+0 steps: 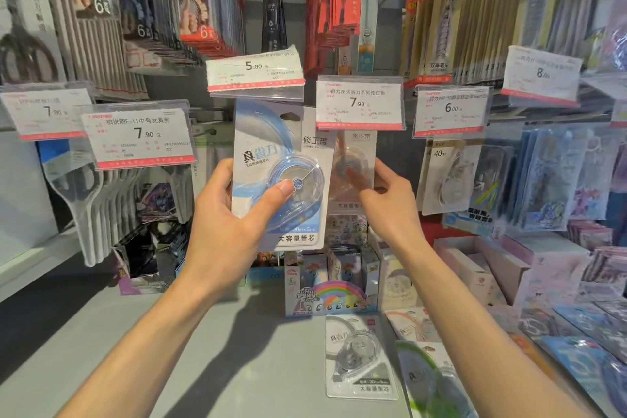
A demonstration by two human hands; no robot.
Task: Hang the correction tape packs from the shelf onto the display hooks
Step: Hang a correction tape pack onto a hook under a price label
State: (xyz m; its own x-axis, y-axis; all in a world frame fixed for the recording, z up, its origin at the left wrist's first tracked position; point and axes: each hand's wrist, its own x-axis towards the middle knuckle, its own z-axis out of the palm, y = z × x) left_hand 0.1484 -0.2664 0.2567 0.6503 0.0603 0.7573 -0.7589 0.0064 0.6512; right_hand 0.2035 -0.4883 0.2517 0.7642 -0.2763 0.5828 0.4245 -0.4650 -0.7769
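Both hands are raised at the display wall, each on a pack. Left hand (pixel 234 214) grips a blue correction tape pack (pixel 281 176), thumb pressed flat on the clear blister and fingers curled round the left edge; held upright this way, its hanging slot (pixel 291 117) sits at the top, just under the 5.00 price tag (pixel 254 73). I judge the slot is being lined up with a hook; the hook's tip is hidden behind the tag, so whether the pack is already threaded cannot be told.

Right hand (pixel 386 200) pinches the lower right edge of an orange pack (pixel 356 166) hanging just to the right, beneath the 7.90 tag (pixel 359 103). That hold likely steadies or parts the neighbouring stock so the blue pack has room.

Further packs wait on the grey shelf (pixel 237 349) at near right: a grey pack (pixel 361 356) lying face up, a green pack (pixel 427 380) beside it, and another orange one (pixel 414 324) behind. They lie flat and within reach, so work remains.

Risk: the tag holder may foul the card top.
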